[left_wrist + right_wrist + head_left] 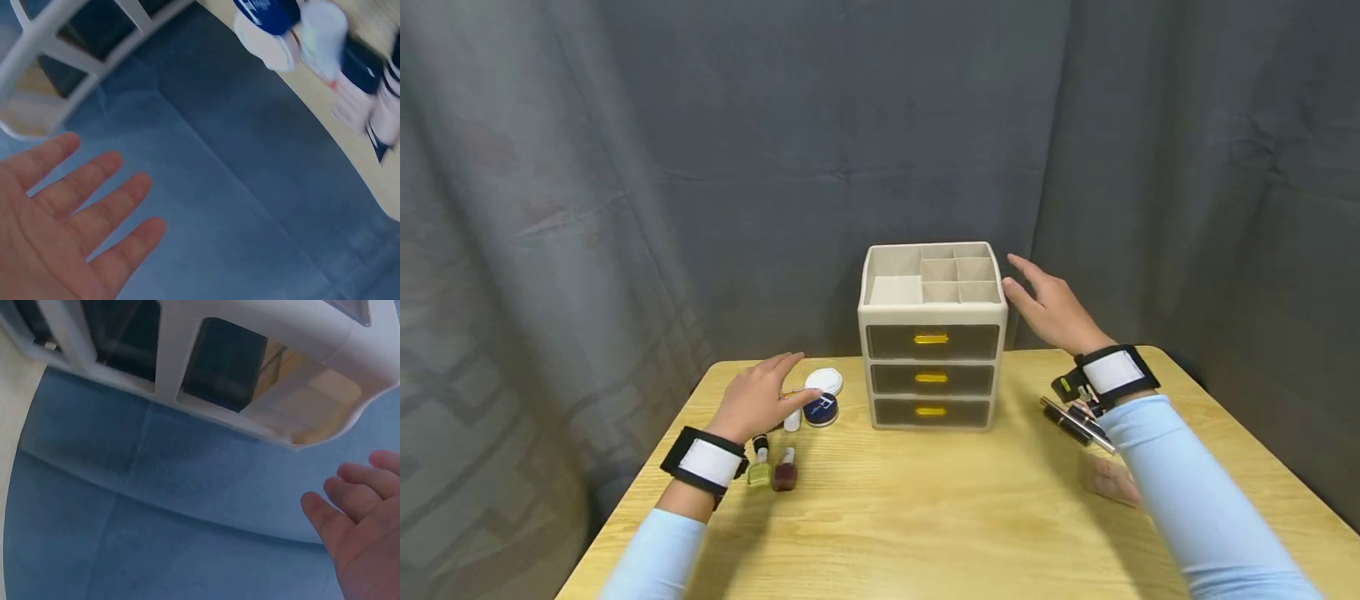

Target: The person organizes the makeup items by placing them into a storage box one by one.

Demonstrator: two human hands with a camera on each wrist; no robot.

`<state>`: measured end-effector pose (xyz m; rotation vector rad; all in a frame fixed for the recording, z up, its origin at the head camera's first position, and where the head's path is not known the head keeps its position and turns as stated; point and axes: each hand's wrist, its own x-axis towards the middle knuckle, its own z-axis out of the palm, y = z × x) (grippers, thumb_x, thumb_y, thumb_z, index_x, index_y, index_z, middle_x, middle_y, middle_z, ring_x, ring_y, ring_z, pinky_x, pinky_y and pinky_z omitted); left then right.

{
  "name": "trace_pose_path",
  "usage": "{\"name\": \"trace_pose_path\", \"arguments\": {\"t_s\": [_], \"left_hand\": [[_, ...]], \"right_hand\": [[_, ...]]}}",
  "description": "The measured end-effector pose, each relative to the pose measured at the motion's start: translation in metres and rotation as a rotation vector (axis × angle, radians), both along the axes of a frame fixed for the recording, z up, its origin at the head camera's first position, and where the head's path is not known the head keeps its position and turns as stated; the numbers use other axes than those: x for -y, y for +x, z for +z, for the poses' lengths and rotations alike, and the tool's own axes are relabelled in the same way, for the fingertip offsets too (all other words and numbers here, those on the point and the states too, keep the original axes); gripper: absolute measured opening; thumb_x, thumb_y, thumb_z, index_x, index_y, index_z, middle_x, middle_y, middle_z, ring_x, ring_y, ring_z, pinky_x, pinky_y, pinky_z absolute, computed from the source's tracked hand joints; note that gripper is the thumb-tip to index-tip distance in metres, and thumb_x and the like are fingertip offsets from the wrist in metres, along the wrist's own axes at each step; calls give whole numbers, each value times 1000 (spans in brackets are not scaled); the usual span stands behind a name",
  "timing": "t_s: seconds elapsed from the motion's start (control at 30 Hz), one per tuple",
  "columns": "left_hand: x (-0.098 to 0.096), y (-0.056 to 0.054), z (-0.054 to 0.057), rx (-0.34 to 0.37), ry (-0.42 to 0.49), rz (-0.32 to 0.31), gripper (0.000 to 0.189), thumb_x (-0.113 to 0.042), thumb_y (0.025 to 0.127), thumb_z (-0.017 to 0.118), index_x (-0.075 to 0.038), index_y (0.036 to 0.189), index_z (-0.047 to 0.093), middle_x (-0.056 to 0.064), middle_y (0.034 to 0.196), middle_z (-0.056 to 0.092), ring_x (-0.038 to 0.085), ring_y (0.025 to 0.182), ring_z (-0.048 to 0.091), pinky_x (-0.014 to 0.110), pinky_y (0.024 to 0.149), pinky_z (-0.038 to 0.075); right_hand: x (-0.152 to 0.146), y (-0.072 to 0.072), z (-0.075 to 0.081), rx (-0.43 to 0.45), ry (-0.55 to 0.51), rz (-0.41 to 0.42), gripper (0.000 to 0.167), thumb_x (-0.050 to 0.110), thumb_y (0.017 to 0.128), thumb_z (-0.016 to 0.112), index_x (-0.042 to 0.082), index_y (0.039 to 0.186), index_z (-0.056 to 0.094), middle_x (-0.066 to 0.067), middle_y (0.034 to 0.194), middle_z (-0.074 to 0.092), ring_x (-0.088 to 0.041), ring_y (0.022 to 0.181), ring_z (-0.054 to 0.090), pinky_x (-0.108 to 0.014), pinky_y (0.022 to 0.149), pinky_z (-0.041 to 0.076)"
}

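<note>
A white drawer organizer (pixel 932 315) with three dark drawers and yellow handles stands at the back of the table. Its top tray is divided into several compartments. My right hand (pixel 1051 310) is raised at its upper right side, fingers spread and holding nothing; in the right wrist view the fingertips (pixel 317 503) are apart from the organizer frame (pixel 175 350). My left hand (pixel 758 400) hovers with fingers extended over the cosmetics on the left, nothing in its grasp. Near its thumb lie a dark blue round case (pixel 821 410) and a white round puff (pixel 824 381).
Two nail polish bottles, yellow-green (pixel 759 473) and dark red (pixel 785 475), lie at the left. Slim dark tubes (pixel 1066 422) and a clear pinkish box (pixel 1108 479) are by the right forearm. Grey curtains (pixel 835 167) hang behind the wooden table (pixel 925 517).
</note>
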<state>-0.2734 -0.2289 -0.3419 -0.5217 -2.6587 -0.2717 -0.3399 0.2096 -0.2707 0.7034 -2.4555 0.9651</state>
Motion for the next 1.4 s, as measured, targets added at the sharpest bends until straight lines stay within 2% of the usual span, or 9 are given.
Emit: {"name": "trace_pose_path", "arguments": {"t_s": [0.17, 0.33, 0.47, 0.63, 0.8, 1.03, 1.13, 1.23, 1.4], "left_hand": [[25, -3, 5, 68, 50, 84, 68, -55, 91, 59, -3, 135, 56, 20, 127, 60, 38, 102, 63, 53, 82, 49], [45, -10, 0, 119, 86, 143, 63, -52, 94, 58, -1, 130, 59, 20, 117, 65, 36, 94, 65, 53, 77, 51], [53, -19, -11, 190, 138, 167, 60, -49, 95, 57, 1, 128, 61, 22, 116, 65, 36, 97, 64, 51, 75, 52], [63, -28, -24, 251, 195, 192, 53, -40, 96, 59, 4, 125, 62, 26, 117, 63, 39, 99, 64, 52, 77, 51], [77, -37, -41, 305, 224, 191, 49, -35, 97, 59, 6, 122, 62, 27, 111, 65, 41, 100, 62, 53, 80, 50], [88, -44, -68, 423, 297, 205, 45, -31, 97, 60, 10, 115, 64, 27, 108, 65, 40, 96, 62, 50, 77, 51], [90, -45, -79, 467, 324, 243, 45, -31, 96, 61, 11, 114, 64, 21, 97, 68, 33, 86, 64, 47, 74, 51], [91, -44, -86, 494, 334, 278, 49, -33, 95, 63, 13, 112, 63, 12, 80, 68, 23, 70, 64, 40, 65, 51], [90, -42, -92, 535, 391, 317, 55, -34, 93, 64, 15, 116, 59, 7, 67, 62, 17, 53, 56, 30, 52, 43]], "right_hand": [[7, -15, -1, 40, -57, 12, 59, 41, 105, 37, 5, 151, 31, -26, 143, 44, -44, 120, 49, -57, 96, 37], [5, -22, -8, 79, -99, 10, 57, 41, 105, 38, 7, 151, 35, -21, 151, 35, -42, 132, 39, -55, 104, 31], [-1, -22, -12, 87, -137, 7, 54, 35, 106, 39, 6, 151, 35, -19, 155, 28, -39, 138, 30, -53, 109, 26], [-5, -22, -14, 76, -198, 10, 51, 30, 106, 40, 8, 151, 33, -17, 155, 28, -35, 140, 27, -52, 110, 23], [-5, -26, -15, 87, -241, 6, 52, 32, 105, 42, 13, 152, 33, -10, 155, 30, -30, 141, 27, -49, 111, 24], [-4, -27, -15, 107, -280, 10, 54, 37, 104, 42, 19, 153, 31, -4, 157, 28, -24, 142, 24, -46, 112, 22], [-3, -25, -18, 112, -305, 18, 53, 34, 105, 41, 17, 154, 30, -5, 157, 26, -26, 143, 22, -48, 112, 21], [-1, -24, -20, 129, -333, 37, 53, 29, 105, 41, 13, 154, 28, -9, 157, 25, -29, 143, 21, -49, 112, 20], [2, -24, -22, 137, -374, 70, 52, 22, 105, 41, 7, 153, 27, -13, 157, 23, -31, 143, 19, -50, 112, 19]]}}
